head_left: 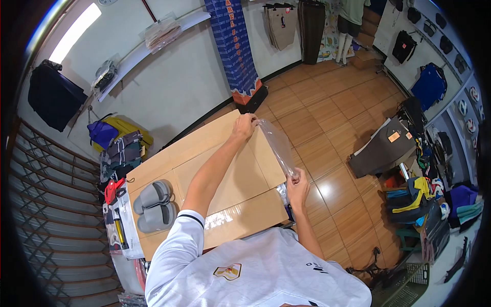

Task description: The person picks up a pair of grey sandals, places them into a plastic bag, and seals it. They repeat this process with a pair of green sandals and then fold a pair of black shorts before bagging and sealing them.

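Observation:
A clear plastic bag (276, 146) is stretched between my two hands, hanging past the right edge of a flattened brown cardboard sheet (220, 179). My left hand (244, 127) pinches its upper end at the far corner of the cardboard. At the near end, my right hand (297, 185) has its fingers closed on the plastic, just off the cardboard's edge. A pair of grey slide sandals (155, 207) lies side by side on the left part of the cardboard, away from both hands.
Left of the cardboard lie a red item (113, 192) and a yellow-and-black pump-like tool (120, 228). A blue pillar (235, 56) stands beyond it. Folded clothes (419, 197) are piled at right, above a green crate (411, 284). Tiled floor (327, 133) lies between.

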A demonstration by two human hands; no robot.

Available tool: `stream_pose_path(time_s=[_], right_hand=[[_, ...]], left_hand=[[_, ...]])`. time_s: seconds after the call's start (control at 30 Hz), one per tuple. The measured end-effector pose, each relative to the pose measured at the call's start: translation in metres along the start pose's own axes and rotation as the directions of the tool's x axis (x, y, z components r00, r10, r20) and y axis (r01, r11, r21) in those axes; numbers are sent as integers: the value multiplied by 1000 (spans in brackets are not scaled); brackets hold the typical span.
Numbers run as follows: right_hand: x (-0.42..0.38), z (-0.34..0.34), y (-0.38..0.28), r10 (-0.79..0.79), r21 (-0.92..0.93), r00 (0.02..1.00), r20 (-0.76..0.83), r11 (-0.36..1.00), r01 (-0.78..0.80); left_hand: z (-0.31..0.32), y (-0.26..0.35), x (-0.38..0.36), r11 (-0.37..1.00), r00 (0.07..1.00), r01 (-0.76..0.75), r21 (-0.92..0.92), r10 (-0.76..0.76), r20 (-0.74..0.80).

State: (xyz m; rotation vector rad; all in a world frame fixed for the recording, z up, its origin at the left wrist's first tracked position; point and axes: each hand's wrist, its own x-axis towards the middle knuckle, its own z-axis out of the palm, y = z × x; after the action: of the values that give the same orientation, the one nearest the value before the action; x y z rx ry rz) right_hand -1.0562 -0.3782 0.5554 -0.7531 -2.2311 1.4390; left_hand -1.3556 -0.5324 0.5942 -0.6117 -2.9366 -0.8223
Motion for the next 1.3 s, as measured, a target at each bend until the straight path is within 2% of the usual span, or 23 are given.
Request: stream_pose_path(time_s=[0.13, 0.33, 0.43, 0.63, 0.73, 0.83, 0.93, 1.13, 1.3], right_hand=[[-10, -3, -8, -36, 12, 998, -42, 999, 37], [-31, -7, -31, -113, -6, 992, -57, 994, 113], [-42, -6, -38, -104, -65, 995, 5, 992, 104], [-66, 4, -58, -185, -266, 966, 178, 937, 228], [-83, 20, -65, -159, -389, 949, 273, 884, 260], [-110, 48, -70, -190, -420, 926, 325, 849, 321], [-135, 76, -71, -209, -354, 896, 391, 865, 356], [-178, 107, -90, -236, -328, 860, 452, 853, 406], [-204, 124, -104, -215, -333, 842, 495, 848, 412]], left_hand=[[-11, 4, -8, 997, 998, -57, -44, 55, -34], [-31, 10, -28, 972, 986, -113, -208, 83, -148], [-47, 14, -44, 964, 993, -64, -259, 37, -108], [-56, -29, -73, 958, 981, -143, -250, 102, -167], [-66, -55, -94, 970, 992, -80, -229, 54, -118], [-78, -82, -117, 990, 990, -62, -127, 45, -133], [-94, -106, -142, 991, 980, -76, -106, 55, -190], [-129, -147, -183, 995, 980, -88, -40, 79, -183], [-140, -163, -203, 998, 978, -26, -52, 15, -207]])
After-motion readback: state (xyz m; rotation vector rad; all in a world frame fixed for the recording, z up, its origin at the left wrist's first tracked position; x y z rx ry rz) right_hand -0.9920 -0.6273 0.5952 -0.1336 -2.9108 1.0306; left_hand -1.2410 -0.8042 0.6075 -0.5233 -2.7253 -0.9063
